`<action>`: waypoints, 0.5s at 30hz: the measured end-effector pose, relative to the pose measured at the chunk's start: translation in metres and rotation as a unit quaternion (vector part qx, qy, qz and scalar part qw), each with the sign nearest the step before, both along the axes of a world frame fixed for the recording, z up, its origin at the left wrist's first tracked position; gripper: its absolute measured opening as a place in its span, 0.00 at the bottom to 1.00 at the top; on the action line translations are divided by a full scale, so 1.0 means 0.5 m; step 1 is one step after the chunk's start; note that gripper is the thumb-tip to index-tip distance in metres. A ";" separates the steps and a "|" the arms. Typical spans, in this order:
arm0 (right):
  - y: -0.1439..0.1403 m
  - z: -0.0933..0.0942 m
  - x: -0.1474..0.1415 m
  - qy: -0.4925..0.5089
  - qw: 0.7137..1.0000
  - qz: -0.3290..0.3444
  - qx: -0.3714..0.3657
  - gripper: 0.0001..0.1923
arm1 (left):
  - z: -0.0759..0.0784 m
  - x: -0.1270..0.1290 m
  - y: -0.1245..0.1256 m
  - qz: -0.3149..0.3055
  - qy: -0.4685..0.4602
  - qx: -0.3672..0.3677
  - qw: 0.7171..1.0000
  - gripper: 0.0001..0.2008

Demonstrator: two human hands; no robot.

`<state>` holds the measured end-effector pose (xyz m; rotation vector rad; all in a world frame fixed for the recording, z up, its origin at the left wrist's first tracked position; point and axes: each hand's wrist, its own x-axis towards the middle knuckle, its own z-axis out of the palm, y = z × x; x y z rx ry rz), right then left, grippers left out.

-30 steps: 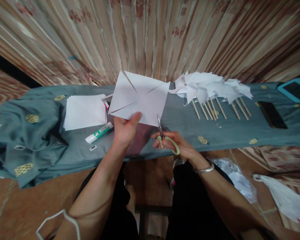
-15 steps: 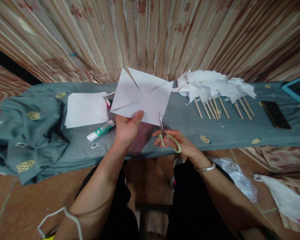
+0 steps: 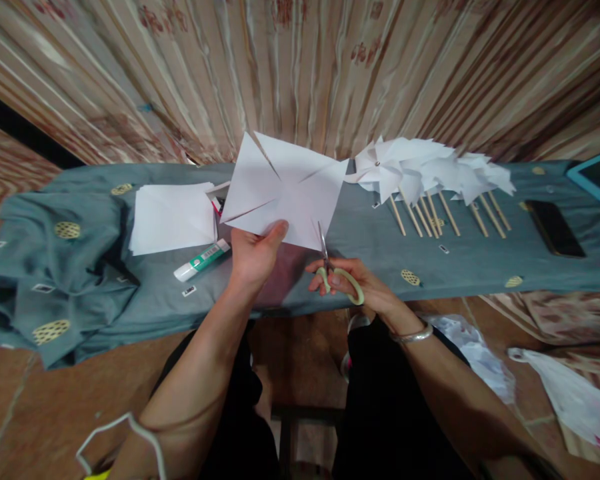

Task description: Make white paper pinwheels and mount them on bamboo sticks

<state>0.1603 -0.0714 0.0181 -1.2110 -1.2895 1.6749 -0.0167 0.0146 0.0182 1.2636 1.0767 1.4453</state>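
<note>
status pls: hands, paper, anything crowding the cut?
Left hand grips paper square, three slits visible. Right hand works scissors at its lower right corner. Glue stick and pinwheels lie apart from it.

Lone head view, forward and down, seemingly near the cloth-covered bench (image 3: pixel 455 267).

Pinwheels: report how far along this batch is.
Done: a row of white paper pinwheels on wooden sticks lies on the blue-grey cloth. In hand: the left hand holds a square sheet with diagonal slits; the right hand works scissors at its corner. Left: a stack of uncut sheets.
</note>
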 end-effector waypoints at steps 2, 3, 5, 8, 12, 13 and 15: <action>0.000 0.001 0.000 0.001 1.000 -0.002 0.000 0.35 | 0.001 0.000 -0.001 0.001 0.000 -0.005 1.000 0.23; 0.000 0.001 0.000 0.001 1.000 -0.001 0.000 0.35 | 0.001 0.000 -0.001 0.002 -0.002 -0.007 1.000 0.23; 0.001 0.001 -0.001 -0.003 1.000 0.000 0.000 0.35 | 0.001 0.001 -0.002 0.004 -0.006 -0.009 1.000 0.22; 0.001 0.001 -0.001 -0.009 1.000 0.002 0.004 0.34 | 0.002 0.002 -0.002 0.006 -0.007 -0.009 1.000 0.21; -0.001 -0.001 -0.001 -0.008 1.000 0.001 0.008 0.32 | 0.000 0.000 -0.002 0.011 0.006 -0.004 1.000 0.21; -0.001 -0.001 -0.001 -0.008 1.000 0.000 0.007 0.32 | 0.000 -0.001 -0.002 0.012 0.010 -0.003 1.000 0.21; -0.001 -0.001 -0.001 -0.009 1.000 -0.001 0.007 0.32 | -0.002 -0.002 -0.001 0.012 0.014 0.000 1.000 0.21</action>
